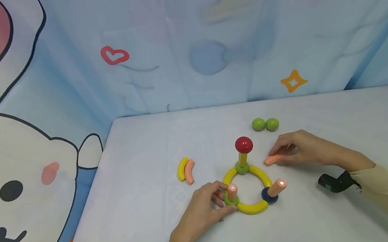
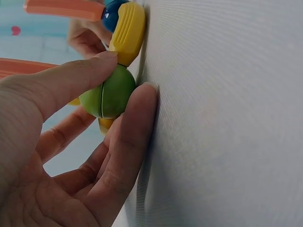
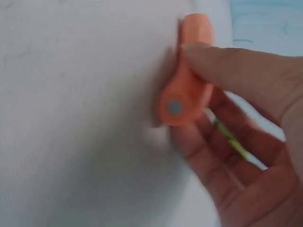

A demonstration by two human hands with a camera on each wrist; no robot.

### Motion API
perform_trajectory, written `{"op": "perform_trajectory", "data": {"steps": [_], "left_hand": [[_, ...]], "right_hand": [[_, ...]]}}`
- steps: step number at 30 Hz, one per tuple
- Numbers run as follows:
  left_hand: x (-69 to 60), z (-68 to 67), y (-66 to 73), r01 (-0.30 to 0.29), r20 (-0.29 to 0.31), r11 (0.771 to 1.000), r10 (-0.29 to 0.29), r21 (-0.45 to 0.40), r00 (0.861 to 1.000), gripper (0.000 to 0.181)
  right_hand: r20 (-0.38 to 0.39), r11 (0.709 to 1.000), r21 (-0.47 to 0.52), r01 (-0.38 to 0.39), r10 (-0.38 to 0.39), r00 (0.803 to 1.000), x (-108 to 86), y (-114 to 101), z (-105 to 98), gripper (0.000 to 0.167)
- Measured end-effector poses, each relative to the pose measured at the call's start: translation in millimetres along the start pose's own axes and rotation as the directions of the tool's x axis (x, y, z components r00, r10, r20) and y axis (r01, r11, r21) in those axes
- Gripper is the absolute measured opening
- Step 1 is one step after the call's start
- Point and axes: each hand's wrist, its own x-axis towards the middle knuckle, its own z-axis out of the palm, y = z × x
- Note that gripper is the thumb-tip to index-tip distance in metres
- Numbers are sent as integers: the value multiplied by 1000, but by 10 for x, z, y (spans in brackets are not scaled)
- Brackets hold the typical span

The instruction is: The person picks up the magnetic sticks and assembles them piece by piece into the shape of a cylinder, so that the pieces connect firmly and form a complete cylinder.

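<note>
Work surface: a white-covered table (image 1: 139, 143) extends under and around both hands. A light-blue fabric backdrop (image 1: 175, 19) rises past its far edge, well beyond the fingertips. The backdrop bears a red heart outline (image 1: 114, 55) and an orange star (image 1: 293, 81). A printed cartoon animal (image 1: 24, 176) fills the area far to the left of the left hand.

Left hand (image 1: 201, 204): thumb and fingers are parted by the width of a green ball joint (image 1: 231, 198) and grip it from opposite sides. The joint belongs to a ring of yellow curved pieces (image 1: 255, 208), which lies on the table to the right of these fingertips. An orange rod (image 1: 232, 191) rises from the gripped joint; another stands on the blue joint (image 1: 269, 195) across the ring. A red ball (image 1: 244, 145) tops the yellow rod (image 1: 243, 159) at the ring's far side.

Right hand (image 1: 306, 150): thumb and fingers are nearly closed — they pinch an orange curved piece (image 3: 189, 85) low over the table; contact with the cloth cannot be determined.

Loose parts: two green balls (image 1: 265, 124) sit beyond the right fingertips; a yellow arc (image 1: 183, 169) and an orange arc (image 1: 189, 172) lie beyond the left fingertips, to their left.
</note>
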Motion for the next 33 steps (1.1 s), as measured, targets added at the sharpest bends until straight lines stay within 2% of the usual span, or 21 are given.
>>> {"op": "perform_trajectory", "data": {"steps": [3,7,9,12,15,20,23,28,33], "left_hand": [[5,-1,4,-2,-1,1000,2,-3,1000,40],[10,-12,0,2,-3,1000,-2,-4,1000,41],[10,-18,-4,3,-4,1000,-3,-6,1000,40],[8,-22,-8,6,-4,1000,-6,-11,1000,40],[3,-23,-11,11,-1,1000,-11,-15,1000,40],[-3,-27,-20,15,-1,1000,-15,-18,1000,40],[-6,-29,-24,17,-1,1000,-17,-20,1000,40],[3,-7,-31,23,10,999,-23,-34,1000,40],[20,14,-33,12,8,1000,-12,-26,1000,39]], "right_hand": [[65,995,-32,-99,101,993,-23,-37,-67,25],[131,976,-71,-205,213,968,-63,-47,-130,25],[131,965,-74,-253,261,956,-84,-45,-148,25],[114,956,-58,-288,293,949,-95,-54,-172,25],[92,945,-8,-327,327,941,-75,-122,-235,28],[30,915,163,-369,369,929,12,-405,-418,29],[28,903,237,-360,364,931,90,-623,-495,27],[100,899,257,-355,341,935,181,-910,-505,30],[145,895,241,-374,348,926,209,-996,-465,37]]}}
